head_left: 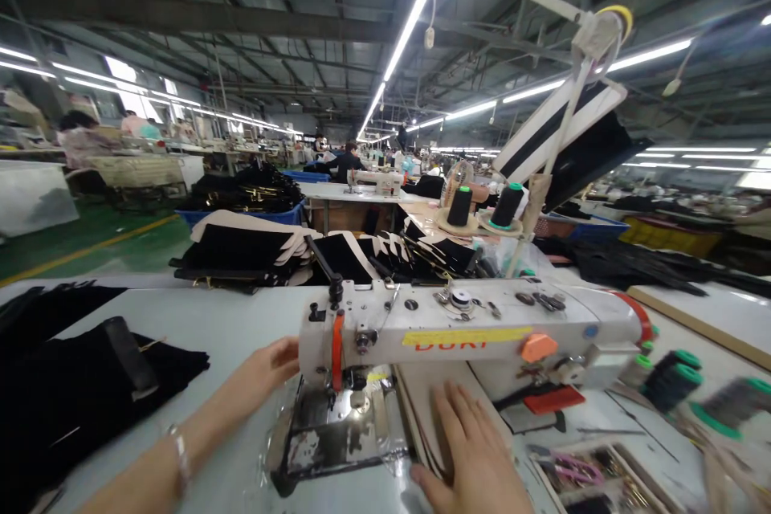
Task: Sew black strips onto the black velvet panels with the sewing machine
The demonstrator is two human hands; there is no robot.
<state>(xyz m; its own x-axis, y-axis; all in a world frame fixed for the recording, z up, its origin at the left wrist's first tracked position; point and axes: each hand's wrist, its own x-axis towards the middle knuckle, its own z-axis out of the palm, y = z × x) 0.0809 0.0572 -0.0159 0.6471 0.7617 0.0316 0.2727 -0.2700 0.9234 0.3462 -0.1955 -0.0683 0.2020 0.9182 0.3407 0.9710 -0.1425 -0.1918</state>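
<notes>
A white sewing machine [373, 329] with an orange lever stands in front of me, its metal needle plate [331, 430] below the head. My left hand [277, 365] reaches to the left side of the machine head, its fingers stretched out and the tips partly hidden behind it. Flat on a stack of beige fabric pieces [422, 385] under the machine arm rests my right hand [473, 450], fingers extended and not wrapped round anything. Black fabric pieces [78, 393] lie on the table to the left, with a dark strip [129, 357] on top.
Behind the machine are piled black and beige pieces [241, 249]. Thread cones [459, 206] stand on a holder at the back. An open box [602, 474] of small tools sits at the right front, near more thread spools [671, 377]. Other people work farther off.
</notes>
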